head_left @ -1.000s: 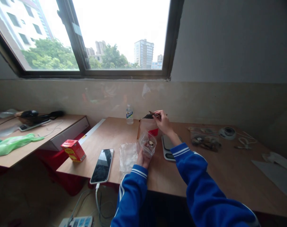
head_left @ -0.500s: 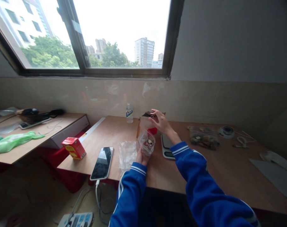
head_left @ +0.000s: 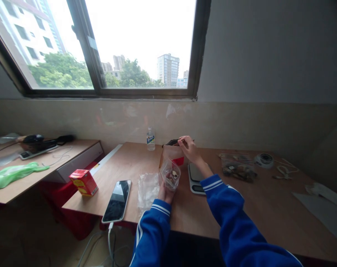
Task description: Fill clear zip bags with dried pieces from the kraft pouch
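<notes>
Though thin, rounded clear-plastic bag in left hand

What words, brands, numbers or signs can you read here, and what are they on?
Nothing reads clearly enough to quote.
Bottle label: lettering, too small and blurred.
Red box: printing, too blurred.
Digital scale: front-panel markings, too small.
Package with a red patch: no legible text.
Clear plastic bag in the left hand: none I can make out.

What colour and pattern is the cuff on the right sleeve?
The right cuff is blue with white stripes around it, seen best in the head view.
</notes>
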Available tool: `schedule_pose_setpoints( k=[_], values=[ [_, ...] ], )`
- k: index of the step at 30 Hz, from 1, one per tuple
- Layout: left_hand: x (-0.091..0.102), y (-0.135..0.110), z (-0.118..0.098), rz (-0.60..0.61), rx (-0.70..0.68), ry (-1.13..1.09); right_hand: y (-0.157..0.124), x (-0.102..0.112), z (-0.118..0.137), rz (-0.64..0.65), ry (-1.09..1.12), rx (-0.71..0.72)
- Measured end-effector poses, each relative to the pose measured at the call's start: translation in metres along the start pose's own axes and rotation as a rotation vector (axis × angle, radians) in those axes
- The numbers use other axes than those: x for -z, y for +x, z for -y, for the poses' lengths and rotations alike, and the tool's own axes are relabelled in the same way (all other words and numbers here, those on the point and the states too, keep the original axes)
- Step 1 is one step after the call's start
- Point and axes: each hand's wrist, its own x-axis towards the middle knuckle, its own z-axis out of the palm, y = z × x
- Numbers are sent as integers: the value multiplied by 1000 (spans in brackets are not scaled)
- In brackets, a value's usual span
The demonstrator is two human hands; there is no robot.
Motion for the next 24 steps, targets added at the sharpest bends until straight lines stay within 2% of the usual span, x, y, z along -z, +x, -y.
schedule_pose_setpoints(
  k=[3,5,10,13,14,15,17,19,20,22,24],
  values=[
    [1,0,0,-8,3,4,0,-2,0,105,-128,46],
    [2,-1,0,-8,4,2,-2,-4,2,121,-160,71],
    [3,-1,1,-6,-2,-6,-16,-2,19,-74,-123,65],
    [3,0,1,-7,-12,-36,-31,7,38,-148,1,-61],
    [3,0,0,-8,-18,-48,-36,10,44,-114,87,-121],
    [3,0,0,-5,-21,-59,-42,13,49,-27,181,-175],
    [2,-1,0,6,-19,-72,-55,14,55,275,318,-225],
    [1,-3,-1,14,-10,-75,-66,10,55,539,277,-198],
    [0,-4,-1,17,-9,-73,-71,6,53,588,197,-184],
    [1,-4,-1,26,-19,-71,-80,-4,46,557,26,-186],
    [4,-3,-1,40,-33,-71,-88,-14,38,530,-49,-213]
  ],
)
